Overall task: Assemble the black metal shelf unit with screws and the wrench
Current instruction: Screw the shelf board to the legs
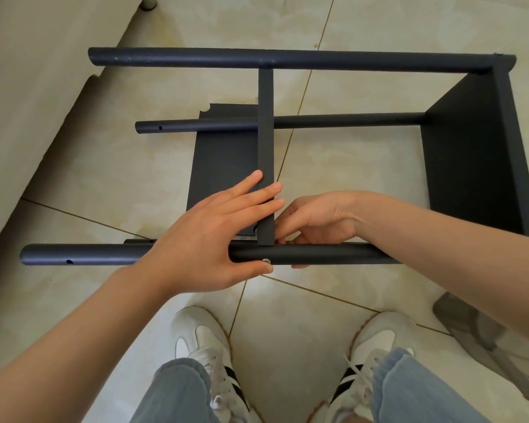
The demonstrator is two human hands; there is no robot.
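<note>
The black metal shelf unit (287, 61) lies on its side on the tiled floor, with round tube legs running left to right. A middle shelf panel (265, 141) stands on edge between the far tube and the near tube (83, 254). My left hand (214, 233) lies over the near tube, fingers straight across the panel's edge, thumb under the tube beside a silver screw head (267, 261). My right hand (315, 219) reaches behind the panel where it meets the near tube, fingers curled there; what they hold is hidden. An end panel (477, 154) closes the right side.
A loose black panel (223, 160) lies flat on the floor under the frame. A beige sofa (28, 102) fills the left side. A grey bag (483, 328) lies at the right. My two white shoes (205, 346) stand just below the near tube.
</note>
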